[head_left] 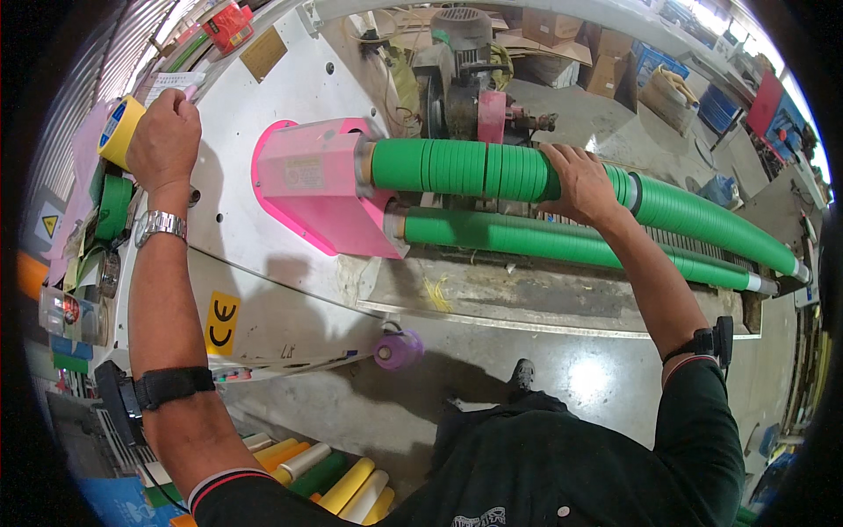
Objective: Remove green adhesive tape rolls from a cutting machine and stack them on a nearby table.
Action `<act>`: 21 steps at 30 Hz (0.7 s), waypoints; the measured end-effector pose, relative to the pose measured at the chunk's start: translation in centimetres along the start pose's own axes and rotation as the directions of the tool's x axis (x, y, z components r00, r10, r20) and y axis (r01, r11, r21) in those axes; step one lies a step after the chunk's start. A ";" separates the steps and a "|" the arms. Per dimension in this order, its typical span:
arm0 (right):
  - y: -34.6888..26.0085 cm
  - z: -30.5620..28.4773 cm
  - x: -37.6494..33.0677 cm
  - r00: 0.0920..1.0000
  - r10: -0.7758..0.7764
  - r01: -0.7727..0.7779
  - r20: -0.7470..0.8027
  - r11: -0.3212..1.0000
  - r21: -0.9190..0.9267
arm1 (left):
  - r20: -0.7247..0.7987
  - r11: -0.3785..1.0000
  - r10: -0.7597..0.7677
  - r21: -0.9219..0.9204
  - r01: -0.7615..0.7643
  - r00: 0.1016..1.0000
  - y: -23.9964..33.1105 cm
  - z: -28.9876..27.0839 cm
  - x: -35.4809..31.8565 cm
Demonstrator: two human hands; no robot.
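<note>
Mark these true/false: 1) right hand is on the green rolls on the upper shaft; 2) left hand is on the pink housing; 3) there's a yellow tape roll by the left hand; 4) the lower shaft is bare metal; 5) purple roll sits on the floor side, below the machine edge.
1) True: the right hand rests on the green rolls.
2) False: the left hand is up on the white panel, apart from the pink housing.
3) True: a yellow tape roll sits just beside it.
4) False: the lower shaft is covered in green.
5) True: the purple roll is there.
</note>
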State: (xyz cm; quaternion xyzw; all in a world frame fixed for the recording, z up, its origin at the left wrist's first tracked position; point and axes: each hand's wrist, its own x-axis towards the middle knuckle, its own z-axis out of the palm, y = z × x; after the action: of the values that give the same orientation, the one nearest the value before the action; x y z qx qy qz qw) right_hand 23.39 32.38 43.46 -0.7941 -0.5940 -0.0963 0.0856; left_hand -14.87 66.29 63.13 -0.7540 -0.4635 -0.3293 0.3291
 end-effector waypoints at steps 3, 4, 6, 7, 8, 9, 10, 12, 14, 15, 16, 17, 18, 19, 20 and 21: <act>0.1 0.0 0.0 1.000 -0.007 0.007 -0.006 1.000 0.002 | -0.001 1.000 -0.001 0.000 0.001 1.000 0.1 -0.1 0.0; 0.1 0.0 0.0 1.000 -0.009 0.009 -0.007 1.000 0.006 | -0.001 1.000 0.001 -0.002 -0.001 1.000 0.1 -0.1 0.0; 0.1 0.2 0.0 1.000 -0.011 0.011 -0.013 1.000 0.002 | 0.005 1.000 -0.001 0.000 0.001 1.000 0.0 -0.1 0.0; 0.1 0.2 0.0 1.000 -0.013 0.013 -0.019 1.000 -0.003 | 0.012 1.000 -0.004 0.002 0.004 1.000 -0.1 -0.1 0.0; 0.1 0.2 0.0 1.000 -0.012 0.012 -0.019 1.000 -0.004 | 0.012 1.000 -0.004 0.001 0.004 1.000 0.0 -0.1 0.0; 0.1 0.1 0.0 1.000 -0.003 0.003 -0.013 1.000 -0.006 | 0.013 1.000 -0.007 0.000 0.007 1.000 0.1 -0.1 0.0; 0.0 0.1 0.0 1.000 0.005 -0.005 -0.006 1.000 -0.008 | 0.014 1.000 -0.010 -0.001 0.010 1.000 0.2 -0.2 0.0; -0.1 -0.1 0.0 1.000 0.005 -0.005 -0.004 1.000 -0.004 | 0.023 1.000 -0.017 0.012 0.017 1.000 0.4 -0.5 -0.1; -0.1 -0.1 0.0 1.000 0.006 -0.006 -0.001 1.000 -0.001 | 0.033 0.999 -0.025 0.024 0.024 0.999 0.4 -0.5 -0.1; -0.1 0.0 0.0 1.000 0.007 -0.007 -0.001 1.000 -0.004 | 0.035 0.999 -0.029 0.020 0.028 0.999 0.4 -0.5 -0.1; 0.0 0.0 0.1 1.000 0.009 -0.009 -0.001 1.000 -0.006 | 0.038 0.999 -0.033 0.017 0.032 0.999 0.4 -0.5 -0.1; 0.0 0.0 0.1 1.000 0.009 -0.009 -0.001 1.000 -0.007 | 0.037 0.999 -0.033 0.016 0.033 0.999 0.4 -0.5 -0.1; 0.0 -0.1 0.0 1.000 0.004 -0.004 -0.006 1.000 -0.005 | 0.030 0.999 -0.028 0.018 0.027 0.999 0.3 -0.5 -0.1; 0.0 -0.1 0.0 1.000 -0.001 0.001 -0.010 1.000 -0.004 | 0.023 1.000 -0.023 0.020 0.022 0.999 0.2 -0.5 -0.1; 0.0 0.0 0.0 1.000 -0.001 0.001 -0.009 1.000 -0.003 | 0.024 1.000 -0.022 0.020 0.022 0.999 0.2 -0.4 -0.1; 0.0 0.0 0.0 1.000 -0.002 0.002 -0.012 1.000 -0.002 | 0.023 1.000 -0.019 0.018 0.018 1.000 0.3 -0.4 -0.1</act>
State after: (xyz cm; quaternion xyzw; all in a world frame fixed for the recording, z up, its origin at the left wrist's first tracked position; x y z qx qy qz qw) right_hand 23.42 32.34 43.42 -0.7930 -0.5941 -0.1017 0.0883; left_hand -14.69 65.84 63.26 -0.7504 -0.4771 -0.3194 0.3275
